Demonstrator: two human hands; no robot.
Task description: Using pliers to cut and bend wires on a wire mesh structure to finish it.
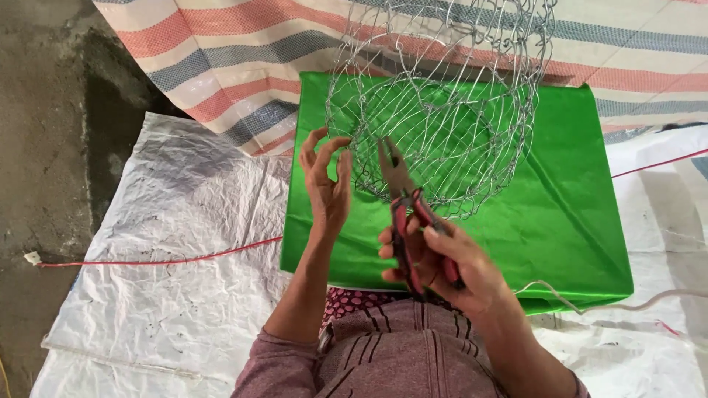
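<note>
A round wire mesh basket (479,88) stands over a shiny green sheet (568,191). My left hand (327,180) rests at the basket's left rim, its fingers curled around the wire edge there. My right hand (442,262) is closed on the red handles of a pair of pliers (404,199). The pliers' metal jaws point up and reach the lower rim of the basket, just right of my left hand.
A white woven plastic sheet (169,243) covers the ground, with a red cord (162,259) lying across it. A red, white and blue striped tarp (243,66) lies behind. Bare concrete floor (44,133) is at the left. A whitish cable (649,302) trails at the right.
</note>
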